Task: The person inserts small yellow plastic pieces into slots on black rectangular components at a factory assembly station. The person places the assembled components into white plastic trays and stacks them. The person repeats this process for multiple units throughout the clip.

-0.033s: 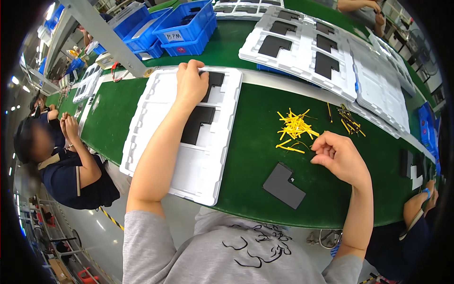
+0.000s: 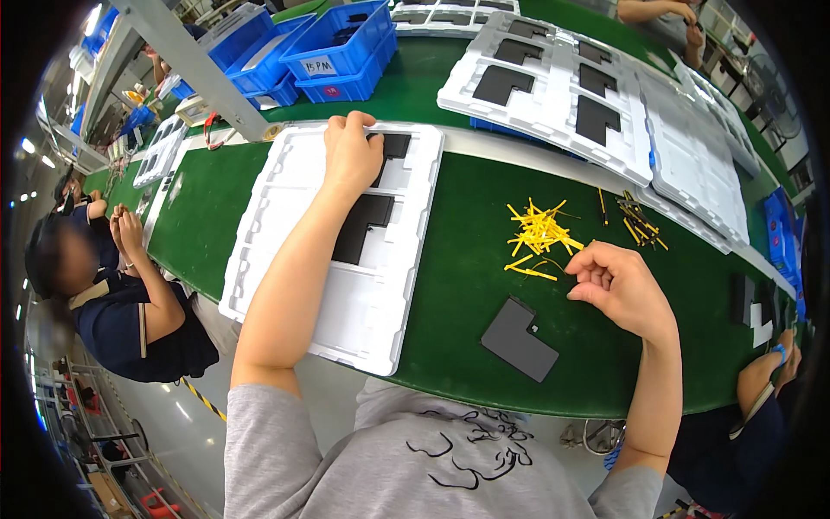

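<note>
A white plastic tray (image 2: 298, 195) lies tilted on the table at my left, its moulded pockets holding flat black L-shaped pieces that look like phone batteries. Over its top end, my left hand (image 2: 353, 160) reaches in with bent fingers closed at the edge of a black battery (image 2: 395, 147), partly covering it. Below that rests another battery (image 2: 363, 227). My right hand (image 2: 618, 285) hovers beside a pile of yellow strips (image 2: 540, 227), fingers loosely curled and thumb apart, a thin strip close to its fingertips. A loose battery (image 2: 519, 339) lies on the green mat nearer me.
Black-and-yellow strips (image 2: 638, 221) lie right of the pile. Behind stand white trays (image 2: 553, 65) with batteries and blue bins (image 2: 341, 65). A grey post (image 2: 194, 69) rises at back left. One person (image 2: 130, 294) works at left; another person's hand (image 2: 782, 359) is at right.
</note>
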A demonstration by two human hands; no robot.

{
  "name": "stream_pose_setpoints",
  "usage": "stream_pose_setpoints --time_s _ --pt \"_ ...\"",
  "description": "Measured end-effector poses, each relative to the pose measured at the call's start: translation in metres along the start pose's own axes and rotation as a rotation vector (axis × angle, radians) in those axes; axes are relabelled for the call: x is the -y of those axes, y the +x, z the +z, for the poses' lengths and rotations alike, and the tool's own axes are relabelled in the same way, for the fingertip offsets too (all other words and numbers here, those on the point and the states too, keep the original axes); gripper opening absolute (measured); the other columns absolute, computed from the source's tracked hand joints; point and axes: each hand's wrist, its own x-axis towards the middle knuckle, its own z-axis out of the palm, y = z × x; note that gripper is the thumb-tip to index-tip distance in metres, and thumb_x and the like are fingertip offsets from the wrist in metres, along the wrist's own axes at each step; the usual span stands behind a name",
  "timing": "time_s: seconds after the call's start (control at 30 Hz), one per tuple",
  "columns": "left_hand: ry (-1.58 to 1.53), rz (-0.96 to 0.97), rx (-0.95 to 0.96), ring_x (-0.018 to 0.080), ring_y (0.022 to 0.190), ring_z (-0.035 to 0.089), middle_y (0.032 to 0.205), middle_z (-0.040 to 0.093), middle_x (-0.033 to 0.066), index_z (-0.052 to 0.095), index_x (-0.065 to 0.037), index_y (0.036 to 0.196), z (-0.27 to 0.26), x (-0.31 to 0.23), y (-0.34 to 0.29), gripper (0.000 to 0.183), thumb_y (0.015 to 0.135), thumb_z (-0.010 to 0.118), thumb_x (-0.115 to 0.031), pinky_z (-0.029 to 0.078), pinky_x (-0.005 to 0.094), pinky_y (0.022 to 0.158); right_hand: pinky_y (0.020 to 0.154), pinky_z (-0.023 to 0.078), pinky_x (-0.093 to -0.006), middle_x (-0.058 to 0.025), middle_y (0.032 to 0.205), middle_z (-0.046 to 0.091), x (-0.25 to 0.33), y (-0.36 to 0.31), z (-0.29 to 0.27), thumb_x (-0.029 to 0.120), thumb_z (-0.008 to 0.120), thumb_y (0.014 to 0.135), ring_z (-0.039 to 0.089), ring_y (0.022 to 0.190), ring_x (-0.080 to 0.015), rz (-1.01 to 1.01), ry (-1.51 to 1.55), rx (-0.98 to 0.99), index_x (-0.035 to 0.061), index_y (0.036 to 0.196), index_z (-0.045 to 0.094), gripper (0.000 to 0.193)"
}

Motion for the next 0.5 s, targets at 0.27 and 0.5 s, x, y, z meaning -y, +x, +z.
stream_pose_setpoints --time_s 0.27,0.5 --pt "-0.360 0.173 0.170 0.0262 0.085 0.058 0.085 0.060 0.0129 0.065 -0.004 0.080 -0.026 -0.055 -0.030 0.009 0.076 0.071 -0.008 0.048 0.0380 0.074 0.059 0.040 -0.0276 -0.0068 0.078 0.048 0.002 0.012 0.017 -0.002 0.062 0.079 0.049 0.067 -0.0173 -0.193 0.003 -0.032 0.0008 0.083 0.057 0.006" --pt "-0.260 0.892 0.898 0.0305 0.105 0.049 0.107 0.048 0.0138 0.058 -0.007 0.110 -0.034 -0.119 -0.124 0.067 0.057 0.085 -0.037 0.049 0.0393 0.078 0.062 0.038 -0.0237 -0.0055 0.080 0.047 0.004 0.007 0.031 -0.006 0.057 0.078 0.047 0.070 -0.0136 -0.212 0.079 -0.195 0.0001 0.080 0.050 0.009"
